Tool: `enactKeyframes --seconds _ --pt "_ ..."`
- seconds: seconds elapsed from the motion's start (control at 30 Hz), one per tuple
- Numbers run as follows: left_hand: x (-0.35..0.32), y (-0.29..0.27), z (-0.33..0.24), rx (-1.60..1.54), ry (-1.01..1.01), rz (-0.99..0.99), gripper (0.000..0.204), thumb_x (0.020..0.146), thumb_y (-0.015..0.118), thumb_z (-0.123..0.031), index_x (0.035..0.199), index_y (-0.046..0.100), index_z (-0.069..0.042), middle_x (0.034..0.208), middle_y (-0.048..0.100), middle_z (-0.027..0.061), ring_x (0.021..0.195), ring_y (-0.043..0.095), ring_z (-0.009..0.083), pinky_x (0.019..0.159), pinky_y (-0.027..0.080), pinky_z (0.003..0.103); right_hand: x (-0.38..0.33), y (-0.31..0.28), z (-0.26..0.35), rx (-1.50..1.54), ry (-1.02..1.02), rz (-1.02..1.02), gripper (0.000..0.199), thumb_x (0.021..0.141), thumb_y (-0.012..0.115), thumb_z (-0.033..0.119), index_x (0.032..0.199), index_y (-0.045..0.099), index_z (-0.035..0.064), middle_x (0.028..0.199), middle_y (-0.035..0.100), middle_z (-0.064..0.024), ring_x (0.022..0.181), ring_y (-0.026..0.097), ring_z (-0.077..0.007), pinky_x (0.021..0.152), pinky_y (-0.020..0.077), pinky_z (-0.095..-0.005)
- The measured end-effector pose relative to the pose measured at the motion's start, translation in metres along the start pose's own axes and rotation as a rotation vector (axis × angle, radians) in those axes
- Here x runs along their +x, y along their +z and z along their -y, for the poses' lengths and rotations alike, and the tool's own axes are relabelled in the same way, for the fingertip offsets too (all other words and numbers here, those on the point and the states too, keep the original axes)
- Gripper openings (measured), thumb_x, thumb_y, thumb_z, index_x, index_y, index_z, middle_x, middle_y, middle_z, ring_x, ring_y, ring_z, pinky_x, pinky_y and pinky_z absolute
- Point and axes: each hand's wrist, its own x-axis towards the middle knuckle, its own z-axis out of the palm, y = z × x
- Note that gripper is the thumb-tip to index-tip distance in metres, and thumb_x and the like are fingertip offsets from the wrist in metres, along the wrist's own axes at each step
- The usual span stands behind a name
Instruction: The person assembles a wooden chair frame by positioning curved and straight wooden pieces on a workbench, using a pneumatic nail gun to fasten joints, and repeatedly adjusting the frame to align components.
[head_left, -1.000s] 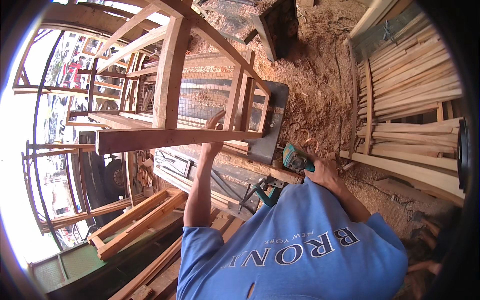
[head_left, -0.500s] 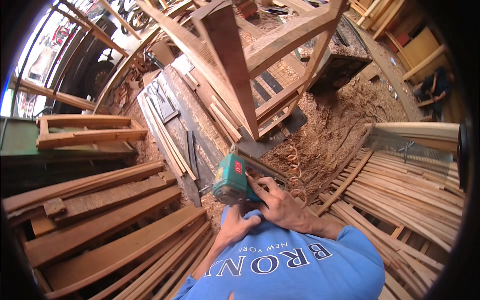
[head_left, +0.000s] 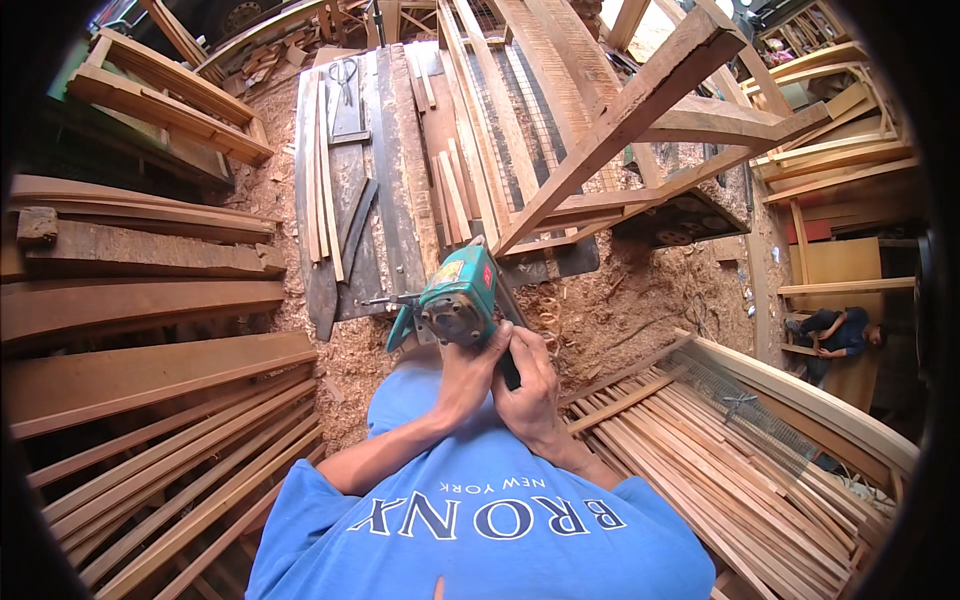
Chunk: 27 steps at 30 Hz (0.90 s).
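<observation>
A teal power tool with a black, screwed end cap is held in front of my body; its exact kind I cannot make out. My left hand is closed on its near underside. Against the tool's right side, my right hand curls its fingers round a dark part, partly hidden between the hands. A thin metal rod sticks out at the tool's left. Just beyond it, a tilted wooden furniture frame rests over the worktable, with its nearest corner close to the tool.
Thin wood strips and scissors lie on the worktable. Stacked boards stand at left, a pile of slats at right. Shavings cover the floor. A person sits at far right.
My view has turned, so the worktable and frame stand differently in it. The tool has turned in my hands, and my right hand has shifted from its upper side to lower down.
</observation>
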Motion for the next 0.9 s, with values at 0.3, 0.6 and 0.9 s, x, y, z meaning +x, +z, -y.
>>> enactKeyframes --seconds 0.3,0.6,0.9 --pt "0.046 -0.039 -0.048 0.279 -0.07 0.027 0.016 0.089 0.065 -0.018 0.09 0.062 -0.002 0.062 0.059 0.0031 0.055 0.059 0.0131 0.05 0.046 0.031 0.067 -0.078 -0.115 -0.487 -0.098 -0.084 0.033 0.091 0.068 0.006 0.123 0.065 0.0013 0.124 0.064 -0.0197 0.115 0.063 -0.0362 0.099 0.0532 -0.0429" --pt "0.051 -0.028 -0.078 0.391 -0.058 -0.087 0.012 0.082 0.061 -0.011 0.087 0.056 -0.001 0.064 0.059 0.0052 0.054 0.06 0.0141 0.049 0.047 0.033 0.214 -0.08 -0.181 -0.894 -0.782 0.234 0.069 0.072 0.078 0.017 0.135 0.054 0.0033 0.132 0.053 -0.0151 0.125 0.05 -0.0323 0.109 0.0402 -0.0451" --pt "0.059 -0.022 -0.085 0.36 -0.077 -0.065 0.013 0.081 0.061 -0.011 0.089 0.06 -0.001 0.065 0.06 0.0056 0.056 0.06 0.0145 0.054 0.049 0.033 0.217 -0.069 -0.18 -0.821 -0.739 0.208 0.075 0.064 0.078 0.016 0.135 0.056 0.0097 0.127 0.055 -0.0119 0.121 0.049 -0.0302 0.101 0.0352 -0.0479"
